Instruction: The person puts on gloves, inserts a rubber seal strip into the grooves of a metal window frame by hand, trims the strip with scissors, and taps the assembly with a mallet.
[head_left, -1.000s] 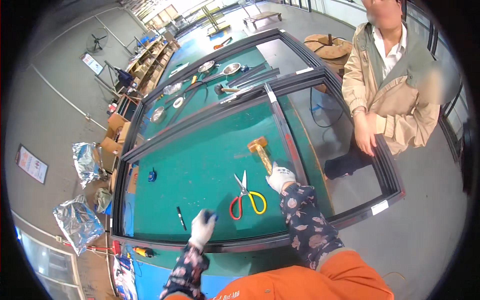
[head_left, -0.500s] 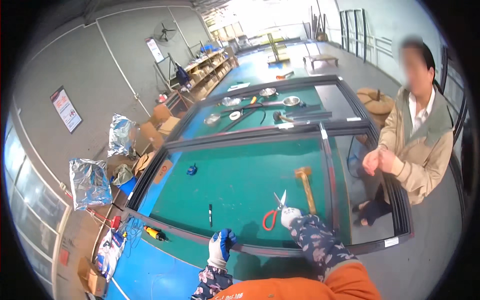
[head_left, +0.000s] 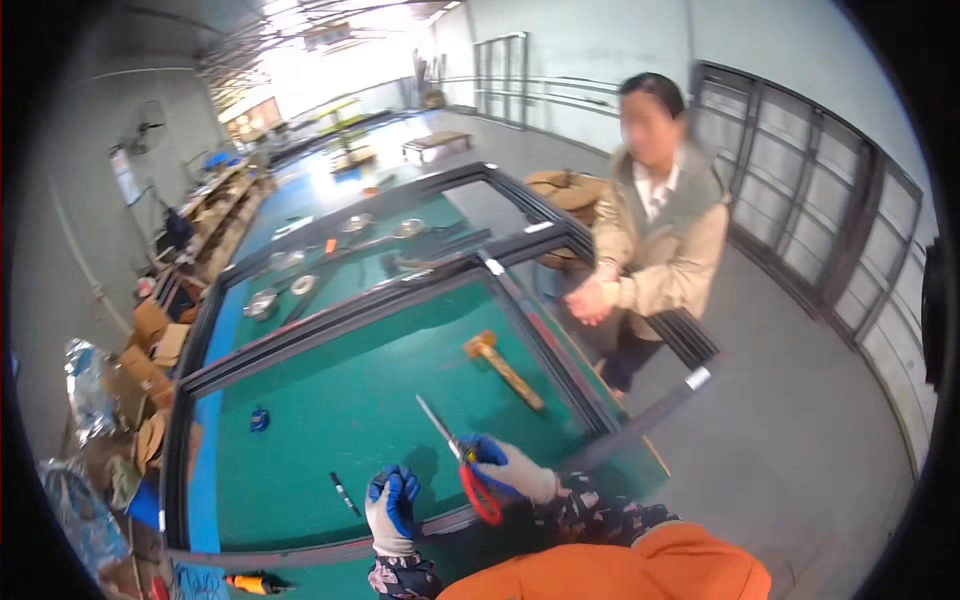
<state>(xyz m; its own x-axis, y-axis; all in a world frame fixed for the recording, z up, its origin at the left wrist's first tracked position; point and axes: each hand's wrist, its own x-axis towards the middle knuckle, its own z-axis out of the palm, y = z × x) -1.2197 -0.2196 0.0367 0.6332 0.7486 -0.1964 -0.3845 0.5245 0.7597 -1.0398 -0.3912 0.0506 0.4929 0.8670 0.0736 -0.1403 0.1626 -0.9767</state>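
Note:
My right hand [head_left: 508, 467], in a grey and blue glove, holds red-handled scissors [head_left: 462, 460] lifted off the green table [head_left: 330, 400], blades pointing up and left. A gloved left hand [head_left: 391, 507] of mine rests near the front rail of the dark window frame [head_left: 350, 310], fingers curled, nothing in it. A black marker [head_left: 344, 492] lies just left of that hand. A wooden mallet [head_left: 505, 368] lies on the table beyond the scissors.
A person in a beige jacket [head_left: 662, 235] stands at the table's right side, hands clasped. A small blue object [head_left: 259, 420] lies at left. Metal bowls [head_left: 265, 300] sit on the far table. Cardboard boxes [head_left: 150, 335] and foil bags [head_left: 88, 385] line the left wall.
My right hand has picked the scissors up off the table. The view has swung right and upward, bringing the standing person more toward the centre.

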